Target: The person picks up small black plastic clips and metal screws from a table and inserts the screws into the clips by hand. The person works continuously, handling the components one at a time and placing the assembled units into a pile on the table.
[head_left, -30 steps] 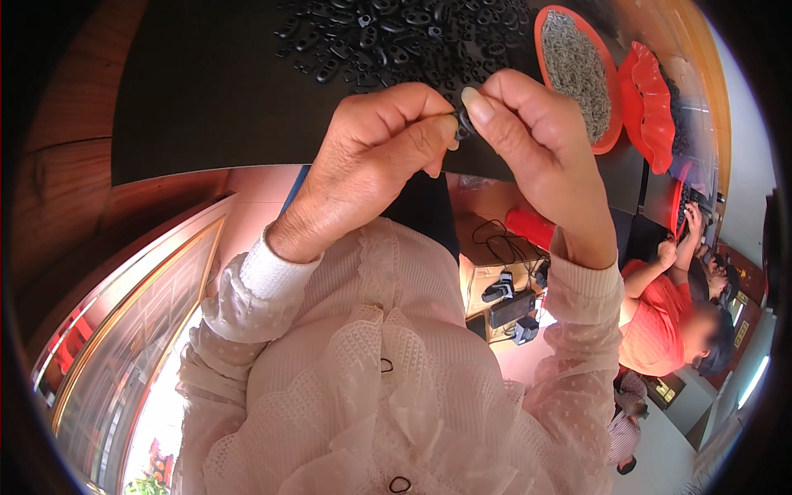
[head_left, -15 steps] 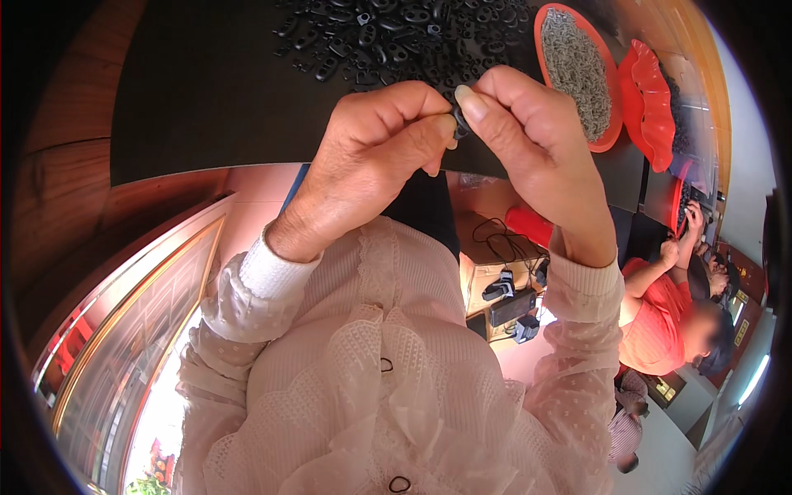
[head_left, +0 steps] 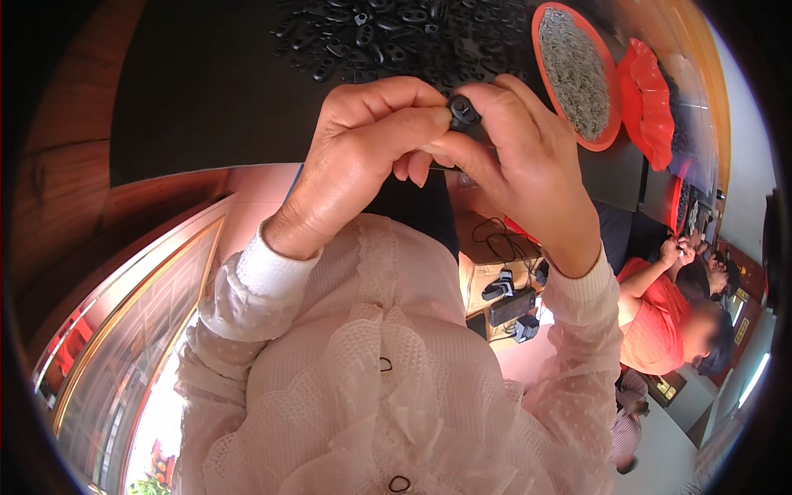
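Observation:
Between my two hands, just over the near edge of the black table [head_left: 190, 107], is a small black plastic cord lock [head_left: 464, 111] with a round hole facing up. My left hand [head_left: 367, 136] pinches its left side with thumb and forefinger, the other fingers curled under. My right hand [head_left: 528, 153] is closed on its right side, forefinger beside it and thumb beneath, reaching toward the left fingertips. Whether anything else is tucked in the fingers is hidden. Beyond the hands lies a loose pile of black plastic cord lock parts [head_left: 388, 54].
An orange bowl [head_left: 599, 147] full of small metal springs stands right of the pile. Beside it is a red wavy-rimmed dish [head_left: 648, 107] with dark parts behind. A person in a red shirt [head_left: 652, 330] works farther right. Cables and a black device [head_left: 511, 307] lie below the table.
The cord lock has turned so its round hole now shows. My right thumb has moved from on top to underneath, and the right hand has shifted slightly down.

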The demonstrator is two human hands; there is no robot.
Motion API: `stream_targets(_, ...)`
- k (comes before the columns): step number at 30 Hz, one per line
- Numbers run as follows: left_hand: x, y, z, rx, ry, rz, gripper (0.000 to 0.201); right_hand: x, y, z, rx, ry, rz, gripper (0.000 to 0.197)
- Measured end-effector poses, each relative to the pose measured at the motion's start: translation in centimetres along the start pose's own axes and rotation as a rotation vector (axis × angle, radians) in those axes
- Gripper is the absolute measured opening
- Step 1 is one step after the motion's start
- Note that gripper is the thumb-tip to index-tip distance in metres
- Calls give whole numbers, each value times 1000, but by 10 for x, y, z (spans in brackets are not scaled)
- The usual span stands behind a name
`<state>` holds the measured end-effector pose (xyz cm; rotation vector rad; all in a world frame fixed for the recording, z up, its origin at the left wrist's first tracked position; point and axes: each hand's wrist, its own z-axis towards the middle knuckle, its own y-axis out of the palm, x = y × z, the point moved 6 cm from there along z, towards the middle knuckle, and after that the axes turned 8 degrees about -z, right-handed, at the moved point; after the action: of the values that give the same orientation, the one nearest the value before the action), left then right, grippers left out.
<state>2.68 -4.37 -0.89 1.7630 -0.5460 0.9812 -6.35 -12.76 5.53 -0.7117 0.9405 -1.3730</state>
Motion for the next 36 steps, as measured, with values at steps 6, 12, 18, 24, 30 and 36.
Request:
stream_targets(6,-1,-1,0,-19,-32,-19,21,-9,-5,0,-187,-66,-24,35)
stream_targets(12,0,5,0,-60,24,85,21,-9,-7,-2,-172,-92,-77,36)
stream_targets(18,-1,7,3,-83,30,117,21,-3,-2,-7,-198,-150,-185,40)
stream_targets(24,4,15,4,-179,-7,373,23,-2,-3,-9,-271,-166,-122,43)
stream_targets(30,1,15,5,-236,62,409,22,-3,-1,-11,-260,-162,-59,43)
stream_targets(36,1,17,4,-228,87,413,20,-5,2,-13,-283,-135,-12,43)
